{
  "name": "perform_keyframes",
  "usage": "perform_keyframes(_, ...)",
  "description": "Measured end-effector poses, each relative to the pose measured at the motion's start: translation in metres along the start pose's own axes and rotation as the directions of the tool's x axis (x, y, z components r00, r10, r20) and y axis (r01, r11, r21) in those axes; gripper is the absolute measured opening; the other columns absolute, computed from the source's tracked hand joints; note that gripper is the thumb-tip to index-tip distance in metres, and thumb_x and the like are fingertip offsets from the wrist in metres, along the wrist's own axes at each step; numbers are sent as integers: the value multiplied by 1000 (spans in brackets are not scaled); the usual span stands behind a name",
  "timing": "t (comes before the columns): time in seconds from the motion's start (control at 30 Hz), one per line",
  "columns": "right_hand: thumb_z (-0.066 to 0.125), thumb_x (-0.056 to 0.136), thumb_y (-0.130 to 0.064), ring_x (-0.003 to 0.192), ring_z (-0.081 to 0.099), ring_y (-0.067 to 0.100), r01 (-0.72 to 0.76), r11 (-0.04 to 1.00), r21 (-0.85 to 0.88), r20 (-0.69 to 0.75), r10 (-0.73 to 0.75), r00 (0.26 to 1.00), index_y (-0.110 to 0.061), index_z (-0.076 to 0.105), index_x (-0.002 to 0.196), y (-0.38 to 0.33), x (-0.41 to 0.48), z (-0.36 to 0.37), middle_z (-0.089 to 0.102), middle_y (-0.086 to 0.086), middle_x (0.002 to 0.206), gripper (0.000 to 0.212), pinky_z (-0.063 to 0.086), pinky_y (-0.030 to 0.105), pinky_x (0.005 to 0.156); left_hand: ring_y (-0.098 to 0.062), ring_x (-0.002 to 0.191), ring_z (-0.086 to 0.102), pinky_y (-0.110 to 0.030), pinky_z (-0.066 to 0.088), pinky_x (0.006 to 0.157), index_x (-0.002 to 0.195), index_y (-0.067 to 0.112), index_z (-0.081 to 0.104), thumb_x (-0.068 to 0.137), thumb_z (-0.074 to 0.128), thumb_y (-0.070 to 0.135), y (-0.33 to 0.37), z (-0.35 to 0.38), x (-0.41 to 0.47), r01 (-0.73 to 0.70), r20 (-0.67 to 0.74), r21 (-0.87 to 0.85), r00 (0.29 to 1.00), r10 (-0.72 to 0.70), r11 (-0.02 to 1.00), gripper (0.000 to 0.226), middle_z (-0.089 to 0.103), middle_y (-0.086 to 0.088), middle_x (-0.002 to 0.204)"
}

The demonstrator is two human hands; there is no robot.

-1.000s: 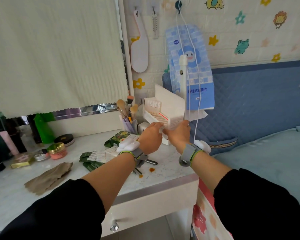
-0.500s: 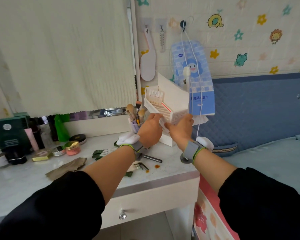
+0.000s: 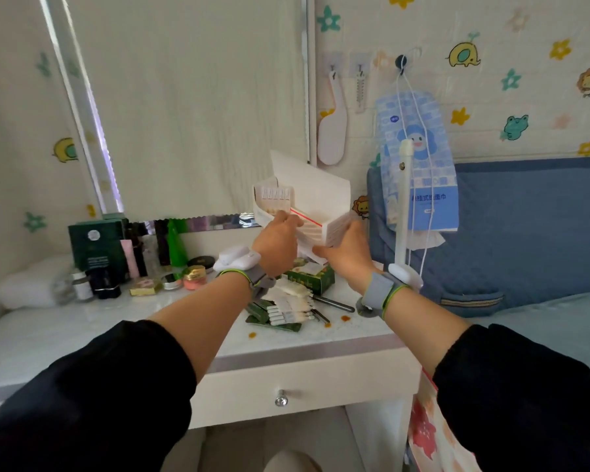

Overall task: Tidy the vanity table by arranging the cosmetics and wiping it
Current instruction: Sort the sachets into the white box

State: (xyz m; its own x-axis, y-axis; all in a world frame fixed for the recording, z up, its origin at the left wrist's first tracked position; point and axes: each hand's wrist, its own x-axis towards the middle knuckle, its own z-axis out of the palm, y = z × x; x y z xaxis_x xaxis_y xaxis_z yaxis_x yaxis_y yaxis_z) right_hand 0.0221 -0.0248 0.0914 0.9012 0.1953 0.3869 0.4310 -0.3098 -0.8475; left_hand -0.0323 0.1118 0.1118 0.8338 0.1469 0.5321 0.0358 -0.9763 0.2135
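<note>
One white cardboard box (image 3: 309, 194), rectangular, flap open, small vials (image 3: 276, 195) inside, held above the glossy table (image 3: 82, 332); left hand (image 3: 280, 243) grips its left end, right hand (image 3: 346, 255) its right end.

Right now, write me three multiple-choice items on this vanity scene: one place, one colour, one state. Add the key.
1. Where is the white box? A in the drawer; B held above the table by the left hand and right hand; C on the bed.
2. What colour is the hanging pack on the wall? A blue; B red; C black.
3. How is the box's lid? A taped shut; B torn off; C open, flap up.
Key: B, both hands grip it clear of the table top; A, its wrapper is blue checked; C, the flap stands raised behind the contents.
</note>
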Motion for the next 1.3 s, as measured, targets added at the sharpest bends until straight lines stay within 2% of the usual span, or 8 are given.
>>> perform_keyframes(0.1, 80, 75, -18, 124, 43, 27, 3, 1000, 3, 81, -3, 997, -5, 32, 131, -6, -8, 13, 41, 11, 135, 75, 41, 29, 94, -31, 110, 57, -41, 48, 92, 125, 10, 53, 90, 47, -4, -25, -11, -10, 61, 26, 33, 998, -62, 998, 38, 44, -11, 131)
perform_keyframes(0.2, 81, 74, -19, 127, 42, 27, 14, 1000, 14, 147, -16, 989, -5, 29, 137, -13, -12, 30, 41, 11, 138, 83, 41, 35, 103, -31, 105, 58, -41, 49, 89, 120, 11, 55, 93, 50, 8, -48, -22, -22, 94, 32, 56, 995, -96, 994, 27, 46, -11, 126)
perform_keyframes(0.3, 82, 73, -21, 128, 42, 28, 23, 1000, 18, 198, -26, 980, -5, 30, 136, -21, -19, 48, 41, 11, 138, 83, 41, 37, 103, -31, 102, 57, -40, 48, 89, 117, 10, 56, 93, 54, 17, -67, -33, -34, 102, 59, 81, 993, -107, 992, 25, 47, -11, 123)
perform_keyframes(0.47, 79, 76, -18, 124, 46, 26, 20, 999, 43, 292, -31, 956, -6, 30, 135, -29, -33, 80, 44, 9, 133, 78, 41, 26, 83, -32, 98, 56, -37, 44, 82, 109, 9, 58, 91, 57, 17, -98, -50, -57, 145, 85, 136, 984, -157, 980, 20, 48, -12, 115)
perform_keyframes(0.73, 78, 77, -13, 117, 52, 27, -47, 991, 127, 442, -14, 897, -9, 33, 131, -37, -46, 134, 50, 9, 130, 70, 48, 40, 97, -29, 95, 56, -36, 47, 80, 101, 14, 60, 91, 59, 21, -140, -67, -92, 229, 109, 168, 962, -249, 959, 12, 51, -9, 109)
perform_keyframes(1.07, 71, 85, -21, 126, 46, 28, -38, 996, 80, 431, 0, 902, -10, 31, 142, -43, -31, 170, 43, 12, 140, 71, 43, 41, 103, -26, 84, 56, -35, 43, 64, 102, 23, 55, 95, 51, 19, -167, -60, -93, 299, 25, 317, 946, -323, 900, 9, 51, -4, 102)
perform_keyframes(1.23, 67, 86, -20, 106, 51, 26, 1, 1000, -3, 390, 1, 921, -4, 45, 122, -38, -31, 187, 50, 13, 122, 45, 41, 30, 81, -29, 85, 58, -35, 40, 62, 106, 21, 53, 96, 50, 19, -180, -54, -93, 354, 26, 337, 923, -384, 873, 11, 52, -5, 103)
perform_keyframes(1.3, 64, 88, -19, 99, 51, 26, 20, 999, -40, 410, -2, 912, -3, 51, 115, -36, -34, 194, 53, 12, 115, 34, 40, 31, 78, -29, 86, 58, -35, 41, 62, 108, 22, 53, 96, 49, 18, -186, -52, -93, 373, 33, 336, 913, -407, 865, 13, 52, -6, 104)
